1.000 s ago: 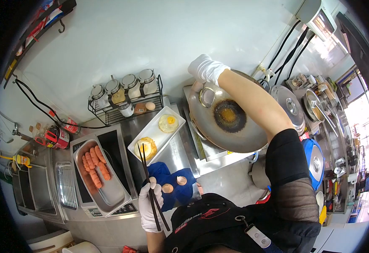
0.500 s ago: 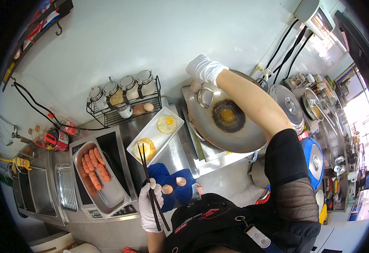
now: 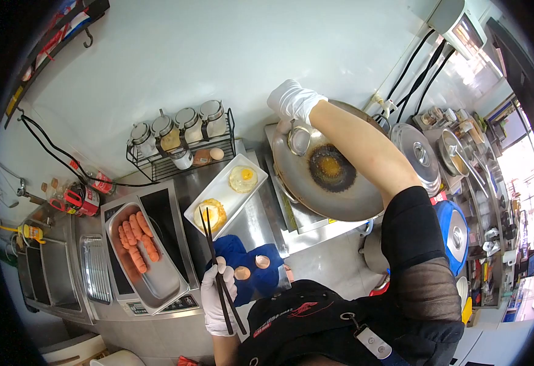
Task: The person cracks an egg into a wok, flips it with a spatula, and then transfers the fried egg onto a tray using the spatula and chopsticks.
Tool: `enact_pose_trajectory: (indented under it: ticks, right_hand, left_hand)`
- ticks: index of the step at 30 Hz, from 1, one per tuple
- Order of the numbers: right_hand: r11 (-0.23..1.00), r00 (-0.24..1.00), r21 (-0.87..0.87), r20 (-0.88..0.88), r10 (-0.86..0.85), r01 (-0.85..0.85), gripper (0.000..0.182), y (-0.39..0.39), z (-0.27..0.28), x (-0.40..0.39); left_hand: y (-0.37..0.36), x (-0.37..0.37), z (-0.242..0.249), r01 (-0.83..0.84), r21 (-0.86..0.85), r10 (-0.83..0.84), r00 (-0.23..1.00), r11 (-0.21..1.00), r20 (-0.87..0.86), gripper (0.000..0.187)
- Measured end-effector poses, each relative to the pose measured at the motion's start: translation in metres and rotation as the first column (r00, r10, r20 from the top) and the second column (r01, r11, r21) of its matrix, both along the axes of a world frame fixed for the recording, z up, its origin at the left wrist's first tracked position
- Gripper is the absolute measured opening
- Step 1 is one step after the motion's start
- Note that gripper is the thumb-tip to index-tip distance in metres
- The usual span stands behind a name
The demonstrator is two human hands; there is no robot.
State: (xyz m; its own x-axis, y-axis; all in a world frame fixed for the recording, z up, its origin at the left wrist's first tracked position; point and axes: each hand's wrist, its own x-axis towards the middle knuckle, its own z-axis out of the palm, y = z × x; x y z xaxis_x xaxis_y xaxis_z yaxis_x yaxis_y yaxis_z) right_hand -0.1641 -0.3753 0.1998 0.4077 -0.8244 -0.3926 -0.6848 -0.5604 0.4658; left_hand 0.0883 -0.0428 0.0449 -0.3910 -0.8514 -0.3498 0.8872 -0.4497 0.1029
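Note:
My right hand (image 3: 291, 102), in a white glove, is closed over the left rim of a wide metal wok (image 3: 291, 177). Just below its fingers hangs a small round metal ladle (image 3: 299, 141); its handle is hidden by the hand. Dark oily liquid (image 3: 331, 166) pools at the wok's bottom. Low in the view, my gloved left hand (image 3: 217, 299) grips black chopsticks (image 3: 212, 244), whose tips lie over the nearer fried egg (image 3: 211, 215) on a white rectangular dish (image 3: 227, 203). Another fried egg (image 3: 242, 179) rests at the dish's far end. Two eggshell halves (image 3: 242, 273) sit on a blue cloth (image 3: 230, 247).
Left of the dish, a metal tray (image 3: 163, 283) holds several sausages (image 3: 134, 235) on an induction hob (image 3: 164, 213). A wire rack (image 3: 157, 174) with lidded jars (image 3: 188, 122) and one whole egg (image 3: 217, 154) stands by the wall. A lidded pot (image 3: 418, 149) is right of the wok.
The ladle beneath my right hand has turned, so its bowl shows rounder. My right hand has shifted very slightly. My left hand and the chopsticks stay in place.

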Motion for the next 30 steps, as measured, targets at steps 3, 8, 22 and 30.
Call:
enact_pose_trajectory:
  ticks: [3, 8, 22, 30]
  right_hand:
    - [0.999, 1.000, -0.030, 0.011, 0.014, -0.013, 0.014, -0.006, -0.007, -0.004]
    - [0.999, 1.000, -0.033, 0.019, 0.025, -0.025, 0.014, -0.018, -0.017, -0.006]
    - [0.998, 1.000, -0.065, -0.004, -0.004, 0.004, 0.017, -0.007, 0.010, -0.010]
    - [0.986, 0.991, -0.094, 0.031, -0.134, 0.136, 0.023, -0.008, 0.021, -0.045]
  left_hand:
    - [0.000, 0.000, -0.001, 0.002, 0.009, -0.003, 1.000, 1.000, 0.006, 0.014]
    - [0.000, 0.000, -0.003, 0.005, 0.011, -0.005, 1.000, 1.000, 0.009, 0.014]
    - [-0.002, 0.000, 0.004, 0.036, -0.047, -0.037, 0.999, 0.998, -0.015, 0.015]
    - [-0.049, -0.049, 0.061, 0.321, -0.020, -0.316, 0.939, 0.947, 0.133, 0.021]
